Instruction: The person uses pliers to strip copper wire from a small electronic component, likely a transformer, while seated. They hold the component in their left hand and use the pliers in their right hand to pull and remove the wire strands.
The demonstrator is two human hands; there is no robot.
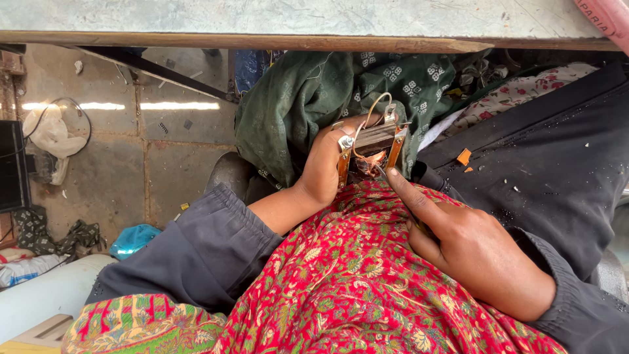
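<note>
- My left hand [325, 164] is wrapped around the transformer [373, 149], fingers curled behind it and thumb along its near side, holding it upright over my lap.
- The transformer sits just above the red cloth [354, 275] on my knees, its copper coil [371, 162] facing me between two orange-brown side plates.
- A thin wire [373, 105] loops up from its top.
- My right hand [468, 246] is closed around a thin tool [382, 172], forefinger stretched along it; the tip meets the coil at the transformer's lower edge.
- Most of the tool is hidden in my fist, so I cannot tell what kind it is.
- Green cloth [301, 98] lies bunched behind the transformer, under the bench edge [262, 40].
- Dark fabric [550, 157] with small orange scraps [464, 157] lies to my right.
- A white sack [52, 137] sits on the floor, far left.
</note>
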